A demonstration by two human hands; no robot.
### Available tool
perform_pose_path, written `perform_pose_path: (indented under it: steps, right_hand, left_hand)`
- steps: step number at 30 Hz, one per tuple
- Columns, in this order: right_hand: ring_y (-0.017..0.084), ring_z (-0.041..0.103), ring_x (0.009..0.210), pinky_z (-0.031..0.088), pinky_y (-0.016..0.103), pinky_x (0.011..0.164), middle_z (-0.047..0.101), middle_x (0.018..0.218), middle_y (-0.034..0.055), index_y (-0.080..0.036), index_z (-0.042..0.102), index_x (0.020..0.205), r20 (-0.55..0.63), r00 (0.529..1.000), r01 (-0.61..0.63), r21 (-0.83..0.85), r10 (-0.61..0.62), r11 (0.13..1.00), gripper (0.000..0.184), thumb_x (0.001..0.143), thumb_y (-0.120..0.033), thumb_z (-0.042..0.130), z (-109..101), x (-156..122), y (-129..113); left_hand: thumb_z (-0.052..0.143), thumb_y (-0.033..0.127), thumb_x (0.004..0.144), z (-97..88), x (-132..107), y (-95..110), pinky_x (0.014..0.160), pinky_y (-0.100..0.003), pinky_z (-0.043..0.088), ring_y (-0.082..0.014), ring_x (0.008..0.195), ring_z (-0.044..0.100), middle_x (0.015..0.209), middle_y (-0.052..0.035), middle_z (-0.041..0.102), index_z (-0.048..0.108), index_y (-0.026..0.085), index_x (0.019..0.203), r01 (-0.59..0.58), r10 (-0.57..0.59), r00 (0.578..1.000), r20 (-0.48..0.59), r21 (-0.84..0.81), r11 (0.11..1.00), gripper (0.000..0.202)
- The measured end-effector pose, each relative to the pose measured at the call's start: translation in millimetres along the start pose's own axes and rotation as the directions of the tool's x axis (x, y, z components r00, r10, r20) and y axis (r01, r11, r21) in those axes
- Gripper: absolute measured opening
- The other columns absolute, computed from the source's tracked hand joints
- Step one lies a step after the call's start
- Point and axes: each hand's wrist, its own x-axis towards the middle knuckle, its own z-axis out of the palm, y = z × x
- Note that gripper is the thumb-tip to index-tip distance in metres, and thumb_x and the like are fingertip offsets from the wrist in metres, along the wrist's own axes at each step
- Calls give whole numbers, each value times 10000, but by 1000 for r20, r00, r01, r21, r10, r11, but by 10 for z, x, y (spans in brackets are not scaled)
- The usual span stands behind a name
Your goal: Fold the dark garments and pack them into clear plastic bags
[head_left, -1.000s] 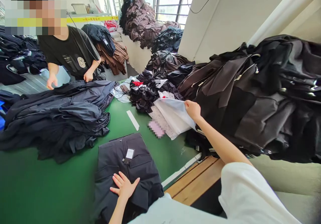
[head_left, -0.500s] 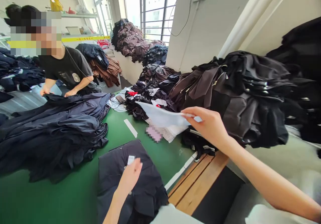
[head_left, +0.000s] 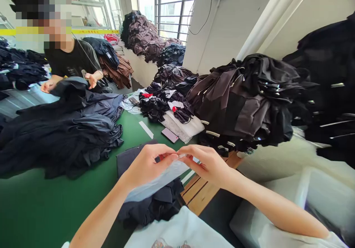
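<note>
Both hands meet at the edge of a thin, translucent plastic bag [head_left: 155, 183]. My left hand [head_left: 152, 163] pinches that edge between thumb and fingers. Close against it, my right hand [head_left: 206, 163] pinches the same edge. The bag hangs below the hands, over a folded dark garment [head_left: 129, 159] on the green table [head_left: 44, 207]. The garment's middle is hidden by the bag and my left hand.
A co-worker [head_left: 73, 59] stands across the table behind a heap of dark garments [head_left: 69, 129]. A phone [head_left: 169, 135] and a white strip [head_left: 146, 129] lie ahead. Dark clothes [head_left: 244, 103] are piled at right, above a wooden slatted surface [head_left: 203, 194] and a pale bin [head_left: 302, 192].
My right hand has brought the plastic bag back over the garment. My left hand has left the garment's tag and risen to grip the bag. The co-worker's hands have lifted and parted.
</note>
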Motion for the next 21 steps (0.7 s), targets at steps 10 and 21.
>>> perform_pose_path:
  steps: [10,21]
  right_hand:
    - [101,564,641,439,203,569,632,751,25,-176,546,978,58,993,100,-14,-99,995,117,921,-206,448,171,-32,-286]
    - [84,538,570,408,193,532,611,675,4,-176,553,927,104,985,137,35,-140,990,114,918,-253,470,294,-67,-383]
  left_hand:
    - [548,308,846,-137,-297,-35,585,-191,433,-104,648,543,716,-9,649,690,146,824,81,-69,987,147,-77,994,217]
    - [531,180,778,-91,-517,-75,625,-218,451,-109,666,548,772,-18,657,652,153,820,9,-4,986,166,-31,999,131]
